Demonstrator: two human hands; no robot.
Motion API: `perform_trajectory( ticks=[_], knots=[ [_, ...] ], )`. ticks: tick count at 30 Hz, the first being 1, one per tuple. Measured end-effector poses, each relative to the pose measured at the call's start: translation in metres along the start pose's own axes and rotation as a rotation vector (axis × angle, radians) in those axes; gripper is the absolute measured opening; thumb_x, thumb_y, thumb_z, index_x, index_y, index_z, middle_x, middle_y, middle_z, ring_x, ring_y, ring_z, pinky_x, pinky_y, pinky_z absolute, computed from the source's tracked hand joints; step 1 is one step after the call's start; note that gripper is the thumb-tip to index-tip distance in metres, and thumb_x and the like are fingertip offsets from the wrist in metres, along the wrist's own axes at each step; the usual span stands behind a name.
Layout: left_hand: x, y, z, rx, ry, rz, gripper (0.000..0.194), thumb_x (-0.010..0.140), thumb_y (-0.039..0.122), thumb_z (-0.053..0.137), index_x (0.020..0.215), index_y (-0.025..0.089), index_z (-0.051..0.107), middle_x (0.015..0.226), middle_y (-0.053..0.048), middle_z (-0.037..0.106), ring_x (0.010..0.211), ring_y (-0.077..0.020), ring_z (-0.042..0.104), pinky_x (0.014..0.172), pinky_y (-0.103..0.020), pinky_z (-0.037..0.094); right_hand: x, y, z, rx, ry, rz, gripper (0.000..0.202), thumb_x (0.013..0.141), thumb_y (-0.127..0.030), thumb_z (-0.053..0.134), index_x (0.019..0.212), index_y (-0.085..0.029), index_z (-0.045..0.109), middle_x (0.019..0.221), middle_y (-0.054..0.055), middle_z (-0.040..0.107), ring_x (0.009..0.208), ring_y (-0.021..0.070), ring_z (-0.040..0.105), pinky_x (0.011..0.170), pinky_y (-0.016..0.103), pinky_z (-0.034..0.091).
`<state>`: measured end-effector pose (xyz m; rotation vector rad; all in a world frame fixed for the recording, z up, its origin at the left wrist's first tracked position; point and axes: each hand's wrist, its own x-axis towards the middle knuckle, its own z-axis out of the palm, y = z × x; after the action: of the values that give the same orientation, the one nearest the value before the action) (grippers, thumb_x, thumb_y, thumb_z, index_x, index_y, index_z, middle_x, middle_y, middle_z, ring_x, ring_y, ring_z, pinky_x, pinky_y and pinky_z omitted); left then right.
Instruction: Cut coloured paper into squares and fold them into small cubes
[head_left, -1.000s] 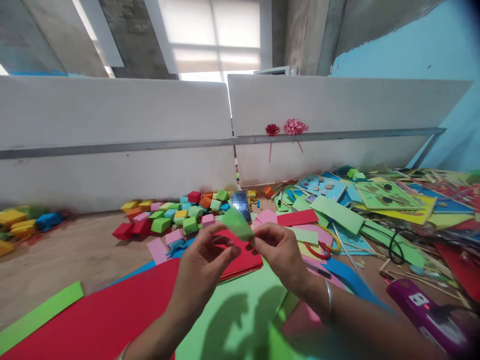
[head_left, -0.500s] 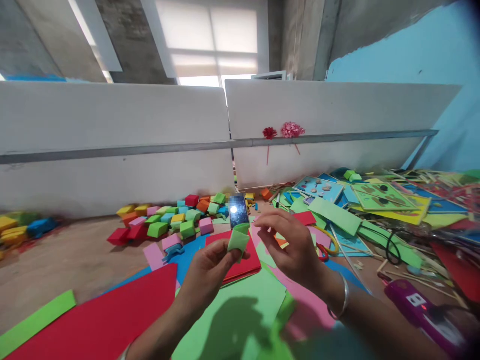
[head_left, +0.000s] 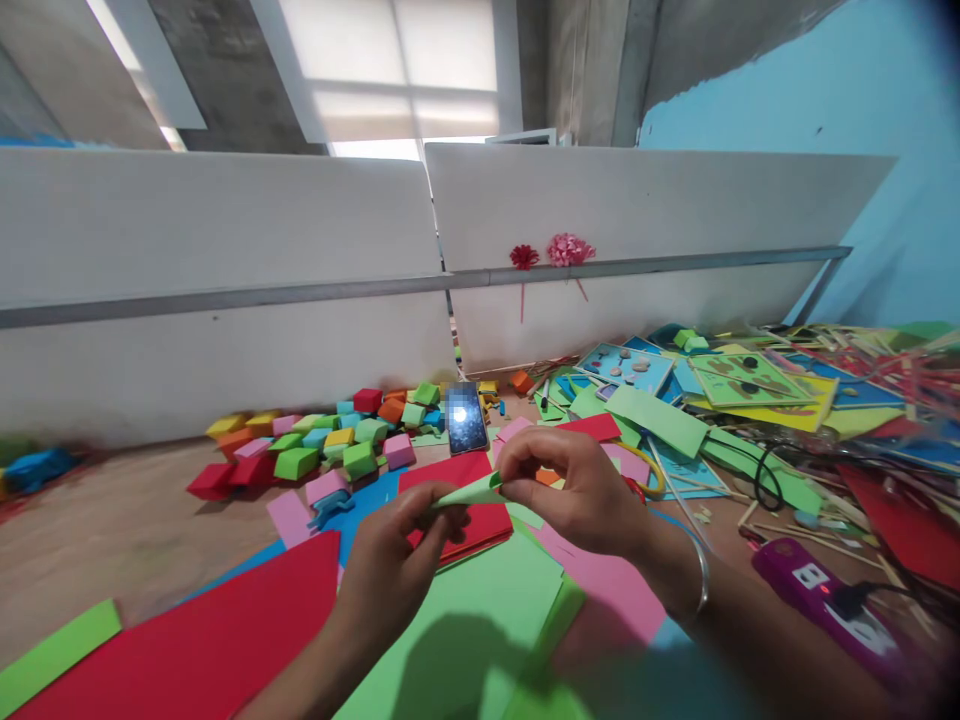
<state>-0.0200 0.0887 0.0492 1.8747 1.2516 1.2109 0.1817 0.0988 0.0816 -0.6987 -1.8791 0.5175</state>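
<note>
Between my two hands is a small folded piece of light green paper (head_left: pixel 471 492). My left hand (head_left: pixel 401 540) pinches its left end between thumb and fingers. At the other end, the thumb and fingertips of my right hand (head_left: pixel 566 490) close on the paper's upper corner; a silver bangle circles that wrist. Just behind and below the hands lies a stack of red paper squares (head_left: pixel 480 540). Underneath are large light green sheets (head_left: pixel 480 620) and a pink sheet (head_left: pixel 600 590). A large red sheet (head_left: pixel 217 640) spreads to the left.
Several folded paper cubes (head_left: pixel 360 460) are heaped behind my left hand, beside a phone (head_left: pixel 466 420). To the right are yellow-handled scissors (head_left: pixel 656 475), picture boards (head_left: pixel 750 378), sticks and a purple power strip (head_left: pixel 817 600). White panels (head_left: pixel 225 220) stand behind.
My right hand has come in from the right and taken hold of the paper's corner. The paper has turned from upright to nearly level. The view has shifted slightly.
</note>
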Motion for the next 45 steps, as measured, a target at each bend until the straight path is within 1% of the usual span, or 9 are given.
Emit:
perform_trajectory(
  ticks=[5, 10, 16, 19, 23, 27, 31, 37, 45],
  knots=[
    [0.000, 0.003, -0.007, 0.198, 0.095, 0.185, 0.015, 0.083, 0.027, 0.056, 0.076, 0.021, 0.068, 0.059, 0.002, 0.070, 0.049, -0.0133, 0.065, 0.048, -0.021, 0.050, 0.002, 0.002, -0.007, -0.017, -0.080, -0.108, 0.008, 0.090, -0.022, 0.068, 0.096, -0.018, 0.070, 0.085, 0.003, 0.068, 0.081, 0.0154, 0.059, 0.077, 0.033, 0.050],
    [-0.001, 0.003, -0.005, 0.333, 0.128, 0.375, 0.015, 0.086, 0.019, 0.053, 0.077, 0.021, 0.065, 0.057, 0.004, 0.067, 0.045, -0.0102, 0.061, 0.042, -0.016, 0.045, 0.000, 0.009, -0.003, -0.078, -0.079, -0.127, 0.004, 0.087, -0.014, 0.067, 0.084, -0.016, 0.068, 0.085, 0.005, 0.067, 0.082, 0.0157, 0.059, 0.073, 0.031, 0.051],
    [0.002, -0.007, -0.007, 0.687, 0.288, 0.753, 0.018, 0.097, 0.021, 0.052, 0.083, 0.019, 0.063, 0.067, 0.000, 0.071, 0.057, -0.0130, 0.066, 0.054, -0.021, 0.047, -0.003, 0.006, 0.000, -0.153, -0.012, -0.160, 0.011, 0.090, -0.010, 0.060, 0.085, -0.017, 0.067, 0.081, 0.004, 0.070, 0.077, 0.0141, 0.064, 0.070, 0.027, 0.051],
    [0.003, -0.007, -0.012, 0.782, 0.314, 0.831, 0.014, 0.096, 0.018, 0.054, 0.085, 0.019, 0.063, 0.073, -0.002, 0.073, 0.070, -0.0170, 0.070, 0.067, -0.026, 0.048, -0.005, 0.003, 0.002, -0.089, 0.016, -0.134, 0.010, 0.086, -0.009, 0.065, 0.081, -0.017, 0.068, 0.074, 0.002, 0.069, 0.069, 0.0119, 0.062, 0.065, 0.024, 0.050],
    [0.003, -0.003, -0.018, 0.698, 0.197, 0.731, 0.015, 0.093, 0.020, 0.056, 0.079, 0.020, 0.063, 0.069, 0.000, 0.071, 0.066, -0.0172, 0.068, 0.064, -0.027, 0.047, -0.005, 0.004, 0.007, 0.040, 0.001, -0.113, 0.011, 0.085, -0.008, 0.065, 0.082, -0.017, 0.070, 0.076, 0.002, 0.070, 0.071, 0.0120, 0.063, 0.066, 0.025, 0.052],
    [0.001, 0.004, -0.016, 0.313, -0.211, 0.388, 0.016, 0.092, 0.018, 0.048, 0.087, 0.021, 0.063, 0.073, -0.001, 0.071, 0.062, -0.0144, 0.066, 0.054, -0.022, 0.049, -0.006, 0.005, 0.008, 0.047, -0.064, -0.127, 0.015, 0.091, -0.010, 0.059, 0.086, -0.017, 0.071, 0.081, 0.004, 0.069, 0.074, 0.0122, 0.063, 0.068, 0.024, 0.053],
    [-0.002, 0.003, -0.012, -0.083, -0.469, 0.148, 0.020, 0.092, 0.018, 0.043, 0.101, 0.020, 0.061, 0.084, -0.006, 0.072, 0.077, -0.0174, 0.069, 0.068, -0.026, 0.056, -0.007, 0.002, 0.009, -0.002, -0.103, -0.118, 0.019, 0.093, -0.010, 0.054, 0.084, -0.017, 0.070, 0.082, 0.004, 0.068, 0.075, 0.0125, 0.062, 0.069, 0.025, 0.053],
    [-0.003, 0.000, -0.004, -0.078, -0.509, 0.086, 0.022, 0.096, 0.022, 0.038, 0.083, 0.020, 0.056, 0.070, 0.000, 0.059, 0.049, -0.0085, 0.041, 0.046, -0.020, 0.038, -0.010, 0.000, 0.018, 0.053, 0.031, -0.121, 0.016, 0.090, -0.007, 0.058, 0.084, -0.018, 0.069, 0.080, 0.003, 0.069, 0.075, 0.0133, 0.065, 0.070, 0.026, 0.055],
    [-0.008, 0.009, 0.001, -0.008, -0.477, 0.104, 0.031, 0.098, 0.036, 0.037, 0.072, 0.022, 0.047, 0.066, 0.002, 0.050, 0.061, -0.0133, 0.045, 0.058, -0.025, 0.038, -0.010, 0.001, 0.025, 0.136, 0.088, -0.067, 0.013, 0.081, -0.007, 0.066, 0.076, -0.020, 0.068, 0.081, 0.003, 0.070, 0.077, 0.0146, 0.066, 0.071, 0.027, 0.056]
  ],
)
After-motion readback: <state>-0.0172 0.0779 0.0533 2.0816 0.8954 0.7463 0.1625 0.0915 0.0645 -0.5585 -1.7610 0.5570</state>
